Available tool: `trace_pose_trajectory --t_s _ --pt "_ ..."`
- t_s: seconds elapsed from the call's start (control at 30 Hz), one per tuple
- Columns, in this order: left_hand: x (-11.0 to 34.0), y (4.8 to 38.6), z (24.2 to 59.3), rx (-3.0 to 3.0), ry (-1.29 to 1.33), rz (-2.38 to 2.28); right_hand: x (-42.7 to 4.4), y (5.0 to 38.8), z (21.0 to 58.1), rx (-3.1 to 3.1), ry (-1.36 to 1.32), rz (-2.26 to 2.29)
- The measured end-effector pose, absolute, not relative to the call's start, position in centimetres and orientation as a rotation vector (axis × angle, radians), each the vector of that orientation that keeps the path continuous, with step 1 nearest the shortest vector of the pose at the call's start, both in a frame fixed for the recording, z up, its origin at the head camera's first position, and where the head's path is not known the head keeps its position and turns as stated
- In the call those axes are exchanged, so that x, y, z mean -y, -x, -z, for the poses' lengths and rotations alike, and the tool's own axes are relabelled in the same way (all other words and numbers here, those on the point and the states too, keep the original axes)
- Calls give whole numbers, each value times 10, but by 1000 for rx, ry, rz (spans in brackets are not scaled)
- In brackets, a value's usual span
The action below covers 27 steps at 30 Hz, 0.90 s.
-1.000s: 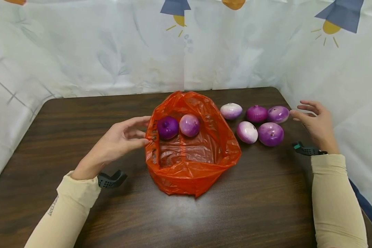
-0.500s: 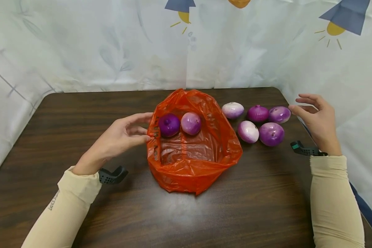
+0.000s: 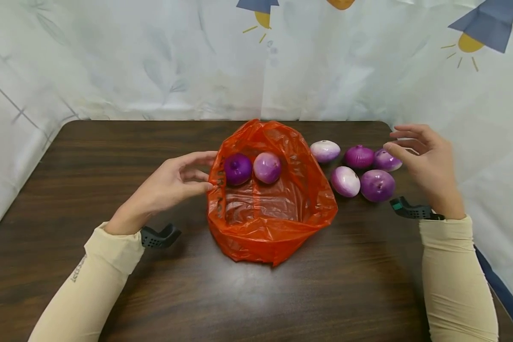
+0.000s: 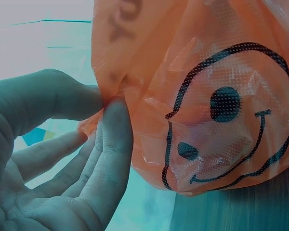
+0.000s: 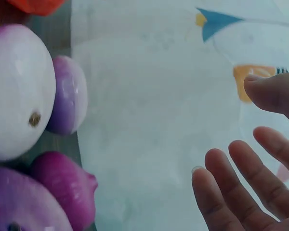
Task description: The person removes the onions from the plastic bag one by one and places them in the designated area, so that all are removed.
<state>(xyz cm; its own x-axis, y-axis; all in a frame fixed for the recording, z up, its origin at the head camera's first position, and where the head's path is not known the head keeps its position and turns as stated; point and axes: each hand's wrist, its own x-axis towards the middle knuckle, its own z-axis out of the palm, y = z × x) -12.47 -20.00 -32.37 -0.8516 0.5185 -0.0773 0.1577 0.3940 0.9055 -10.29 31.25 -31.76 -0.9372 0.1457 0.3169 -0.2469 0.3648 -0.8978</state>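
My left hand [image 3: 171,183] pinches the left rim of an orange plastic bag [image 3: 273,240], whose mouth gapes upward. In the left wrist view, thumb and forefinger press the thin film of the bag [image 4: 154,159] together, beside a printed smiley face. Inside lie a dark purple onion [image 3: 238,169] and a paler onion [image 3: 267,167]. My right hand [image 3: 432,161] hovers by the far-right onion [image 3: 385,162] and partly covers it. Its fingers are spread and hold nothing; the right wrist view shows the same hand [image 5: 245,192] apart from the onions.
Right of the bag sit a white-and-purple onion [image 3: 325,151], a magenta onion [image 3: 359,156] with a stem tip, a white onion [image 3: 345,182] and a large purple onion [image 3: 377,185]. A patterned white curtain [image 3: 213,76] hangs behind the dark wooden table [image 3: 154,294].
My right hand has moved left, from beside the far-right onion to partly over it. The left hand keeps its pinch on the bag. The head view has shifted slightly.
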Motion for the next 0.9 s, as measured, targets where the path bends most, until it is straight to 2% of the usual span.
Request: trace_pose_trajectory --t_s 0.27,0.9 --pt "201 125 322 -2318 -597 -1444 -279 109 303 2422 -196 -1398" --pt "203 124 323 -2316 -617 -1472 -207 125 286 2516 -530 -1259"
